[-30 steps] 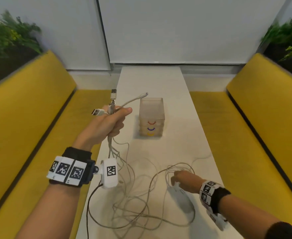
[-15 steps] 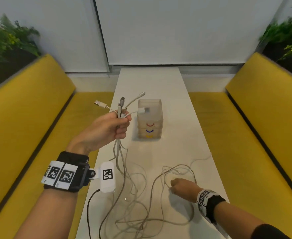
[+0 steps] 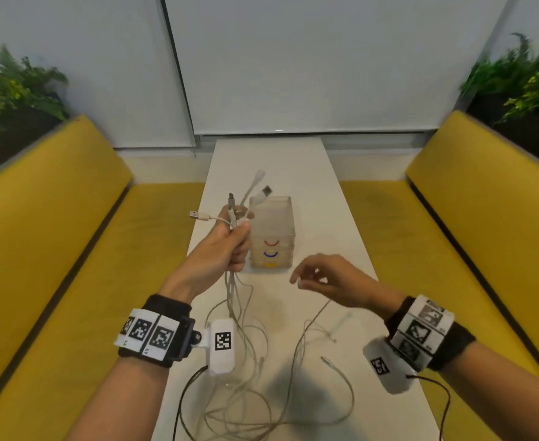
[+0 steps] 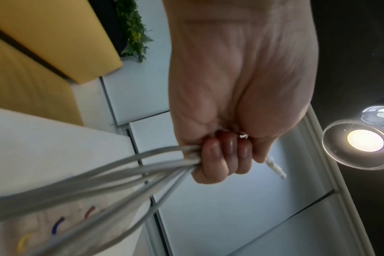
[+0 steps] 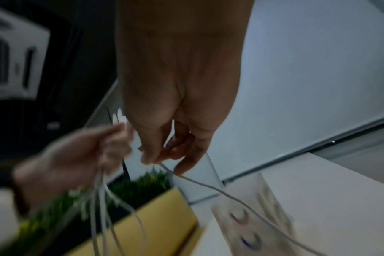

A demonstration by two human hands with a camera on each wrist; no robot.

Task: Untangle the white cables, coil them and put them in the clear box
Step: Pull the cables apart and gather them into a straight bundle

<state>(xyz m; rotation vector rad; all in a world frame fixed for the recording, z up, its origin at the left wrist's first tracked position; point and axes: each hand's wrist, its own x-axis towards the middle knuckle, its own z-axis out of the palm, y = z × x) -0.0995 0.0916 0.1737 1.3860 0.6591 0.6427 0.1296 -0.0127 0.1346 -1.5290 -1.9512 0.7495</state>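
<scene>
My left hand (image 3: 230, 246) is raised beside the clear box (image 3: 274, 218) and grips a bundle of white cables (image 3: 233, 294); several plug ends stick up above the fist. In the left wrist view the fingers (image 4: 219, 159) curl tight round the cables (image 4: 99, 181). The cables hang down into a loose tangle (image 3: 246, 409) on the near table. My right hand (image 3: 300, 280) hovers right of the box, and its thumb and fingers (image 5: 158, 159) pinch one thin white cable (image 5: 230, 194) that trails down to the table. The box (image 5: 263, 207) is a stack of clear drawers with red, blue and yellow handles.
The narrow white table (image 3: 293, 160) runs away from me between two yellow benches (image 3: 55, 249) (image 3: 452, 233). Plants (image 3: 13, 90) (image 3: 522, 74) stand behind both benches. A loose cable end (image 3: 328, 361) lies on the table under my right wrist.
My right hand has lifted off the table and moved up and forward, toward the box and the left hand, with a thin cable pinched. The left hand keeps its grip on the bundle.
</scene>
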